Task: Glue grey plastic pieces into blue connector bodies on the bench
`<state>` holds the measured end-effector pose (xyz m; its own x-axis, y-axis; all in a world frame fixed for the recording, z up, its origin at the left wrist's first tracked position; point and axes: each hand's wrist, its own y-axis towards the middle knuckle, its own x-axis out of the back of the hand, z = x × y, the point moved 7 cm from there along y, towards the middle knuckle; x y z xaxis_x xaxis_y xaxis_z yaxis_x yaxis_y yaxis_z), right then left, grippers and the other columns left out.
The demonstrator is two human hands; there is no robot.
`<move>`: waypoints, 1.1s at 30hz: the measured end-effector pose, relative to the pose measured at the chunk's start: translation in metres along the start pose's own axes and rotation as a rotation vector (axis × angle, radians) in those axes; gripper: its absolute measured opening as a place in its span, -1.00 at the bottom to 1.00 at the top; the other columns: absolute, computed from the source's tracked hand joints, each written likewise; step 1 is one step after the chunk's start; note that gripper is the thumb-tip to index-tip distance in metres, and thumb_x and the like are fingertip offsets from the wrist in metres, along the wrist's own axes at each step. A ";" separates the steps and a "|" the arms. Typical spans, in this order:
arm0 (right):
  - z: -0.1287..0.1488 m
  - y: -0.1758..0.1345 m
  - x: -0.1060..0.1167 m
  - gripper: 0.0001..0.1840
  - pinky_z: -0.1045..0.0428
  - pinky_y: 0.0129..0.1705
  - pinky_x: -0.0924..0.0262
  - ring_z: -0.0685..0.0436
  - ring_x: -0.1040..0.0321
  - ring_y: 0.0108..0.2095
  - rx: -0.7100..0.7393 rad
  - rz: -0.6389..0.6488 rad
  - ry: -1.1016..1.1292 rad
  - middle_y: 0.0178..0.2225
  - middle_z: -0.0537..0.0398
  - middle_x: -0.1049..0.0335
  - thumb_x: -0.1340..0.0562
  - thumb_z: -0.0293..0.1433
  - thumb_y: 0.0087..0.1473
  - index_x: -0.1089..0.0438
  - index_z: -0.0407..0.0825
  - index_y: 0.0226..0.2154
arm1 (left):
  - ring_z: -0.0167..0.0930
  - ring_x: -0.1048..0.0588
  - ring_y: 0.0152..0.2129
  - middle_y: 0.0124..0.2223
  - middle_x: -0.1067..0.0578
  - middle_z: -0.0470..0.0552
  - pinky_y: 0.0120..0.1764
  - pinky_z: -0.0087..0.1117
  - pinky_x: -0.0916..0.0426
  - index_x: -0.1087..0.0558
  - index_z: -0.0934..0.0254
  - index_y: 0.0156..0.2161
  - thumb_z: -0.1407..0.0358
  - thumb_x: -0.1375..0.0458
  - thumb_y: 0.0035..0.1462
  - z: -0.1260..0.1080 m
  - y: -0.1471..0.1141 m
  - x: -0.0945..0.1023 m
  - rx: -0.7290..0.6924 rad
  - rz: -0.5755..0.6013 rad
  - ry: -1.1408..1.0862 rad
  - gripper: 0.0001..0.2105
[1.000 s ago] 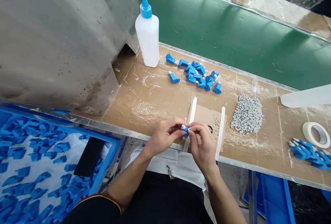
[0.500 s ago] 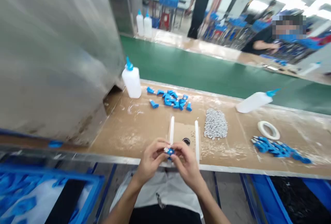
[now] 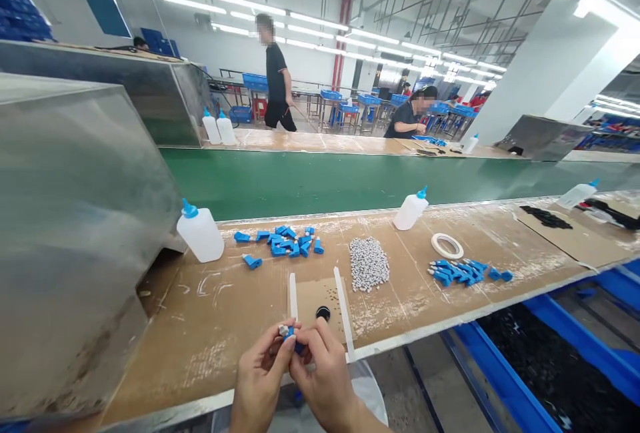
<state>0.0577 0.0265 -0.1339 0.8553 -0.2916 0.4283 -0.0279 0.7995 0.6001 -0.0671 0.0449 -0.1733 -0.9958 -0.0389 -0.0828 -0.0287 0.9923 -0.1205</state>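
Observation:
Near the bench's front edge, my left hand pinches a small blue plastic piece with a whitish tip. From the other side my right hand has its fingers closed on the same piece, hiding much of it. Just beyond my fingers lies a cardboard sheet edged by two white strips, with a small round black container on it. Similar blue pieces form a loose pile farther back, and a heap of small grey bits lies right of the sheet.
A white squeeze bottle stands left beside a metal housing. Another bottle, a tape roll and more blue pieces lie rightward. A green conveyor belt runs behind. Across it are two people.
The view has tilted up and swung right, bringing more of the room and bench into sight. Both hands still hold the blue piece, whose whitish tip now points up-left.

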 end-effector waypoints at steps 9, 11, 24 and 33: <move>-0.039 0.037 0.039 -0.84 0.07 -0.43 -0.36 -0.06 -0.43 -0.47 -0.093 -0.016 -0.180 -0.33 0.07 -0.47 -0.20 -0.38 0.30 -0.50 0.02 -0.14 | -0.13 -0.65 -0.09 0.02 -0.64 0.27 0.00 -0.09 -0.55 -0.42 0.30 0.26 -0.02 -0.16 0.27 -0.038 0.087 0.035 -0.170 0.070 0.394 -0.42; -0.076 0.038 0.090 -0.78 0.03 -0.46 -0.34 -0.08 -0.40 -0.51 -0.134 -0.151 -0.348 -0.36 0.05 -0.47 -0.21 -0.22 0.30 -0.50 0.00 -0.19 | -0.14 -0.58 0.04 0.10 -0.57 0.27 0.13 -0.07 -0.46 -0.47 0.29 0.19 0.28 -0.07 0.34 -0.058 0.121 0.046 -0.199 -0.026 0.879 -0.62; -0.223 0.022 0.279 -0.65 -0.26 -0.22 -0.27 -0.37 -0.32 -0.29 -0.408 -0.235 -1.019 -0.32 -0.21 -0.36 -0.12 -0.17 0.13 -0.50 -0.05 -0.31 | -0.08 -0.57 -0.08 -0.08 -0.57 0.20 0.00 -0.16 -0.42 -0.59 0.26 -0.11 0.24 -0.10 0.28 -0.043 0.149 0.072 -0.078 0.111 1.299 -0.76; -0.199 0.018 0.142 -0.75 -0.10 -0.20 -0.38 -0.23 -0.44 -0.31 -0.343 0.301 -0.420 -0.28 -0.06 -0.50 -0.10 -0.24 0.29 -0.45 0.04 -0.23 | -0.44 -0.39 -0.54 -0.46 -0.41 -0.16 -0.45 -0.46 -0.31 -0.34 0.19 -0.37 0.03 -0.27 0.07 -0.014 0.086 0.053 -0.070 -0.105 0.290 -0.70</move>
<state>0.2816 0.1038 -0.1971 0.5567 -0.1532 0.8165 -0.0090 0.9817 0.1903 -0.1234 0.1302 -0.1739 -0.9699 -0.1169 0.2136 -0.1291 0.9907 -0.0438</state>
